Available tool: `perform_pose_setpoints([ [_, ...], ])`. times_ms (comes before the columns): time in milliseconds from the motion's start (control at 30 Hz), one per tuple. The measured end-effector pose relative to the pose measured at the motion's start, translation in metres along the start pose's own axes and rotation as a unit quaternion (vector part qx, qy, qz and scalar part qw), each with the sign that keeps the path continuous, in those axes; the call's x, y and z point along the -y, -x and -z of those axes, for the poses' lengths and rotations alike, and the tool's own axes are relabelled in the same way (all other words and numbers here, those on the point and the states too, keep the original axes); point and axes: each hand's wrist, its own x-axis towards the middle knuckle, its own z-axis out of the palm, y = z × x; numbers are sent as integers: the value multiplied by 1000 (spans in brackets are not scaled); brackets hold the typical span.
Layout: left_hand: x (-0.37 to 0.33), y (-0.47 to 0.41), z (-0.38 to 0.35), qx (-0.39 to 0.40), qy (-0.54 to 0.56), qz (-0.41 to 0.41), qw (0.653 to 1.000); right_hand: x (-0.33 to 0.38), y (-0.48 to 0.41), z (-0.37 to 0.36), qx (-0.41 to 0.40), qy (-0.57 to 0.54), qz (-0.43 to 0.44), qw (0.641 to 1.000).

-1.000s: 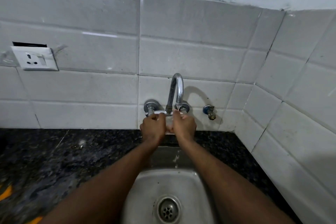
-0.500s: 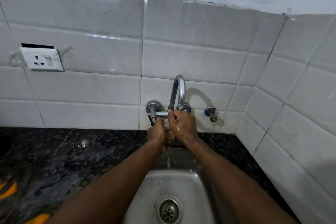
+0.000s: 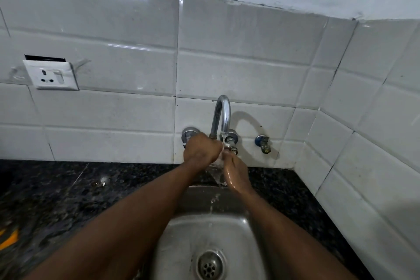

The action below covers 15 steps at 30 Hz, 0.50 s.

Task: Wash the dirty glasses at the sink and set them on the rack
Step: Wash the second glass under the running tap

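Faucet: the chrome faucet [image 3: 221,111] is running, and a thin stream of water [image 3: 218,176] drops from its spout towards the sink [image 3: 181,245].
Hands: both meet directly under the spout, apparently so the stream lands on what they are rinsing. The left hand [image 3: 201,151] is knuckles-up with its fingers curled. The right hand [image 3: 236,174], wet and shiny, sits just below and beside it. Whether either one really grips anything cannot be told.
Glass: a pale, see-through patch [image 3: 214,162] between the hands may be the glass, but too much is hidden to be sure.
Rack: not in view.
Sink contents: a film of water and splashes running towards the drain [image 3: 210,265].
Counter: the dark speckled stone counter [image 3: 68,188] flanks the sink.
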Motion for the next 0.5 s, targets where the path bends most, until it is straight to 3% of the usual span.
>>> perform_pose_setpoints([
  [67,6,-2,0,-5,38,52,998,4,0,18,88,50,106,989],
  [167,10,1,-1,-13,64,87,994,14,-5,31,208,158,170,950],
  [233,16,2,-4,5,66,56,996,12,-12,25,193,241,201,930],
  [367,30,8,-1,-5,27,-148,989,16,-23,22,210,202,127,948],
  [433,33,8,-3,-12,16,-147,989,19,-22,18,211,233,132,940],
  [500,29,8,-7,-34,-25,-85,995,15,-16,9,130,313,157,928],
])
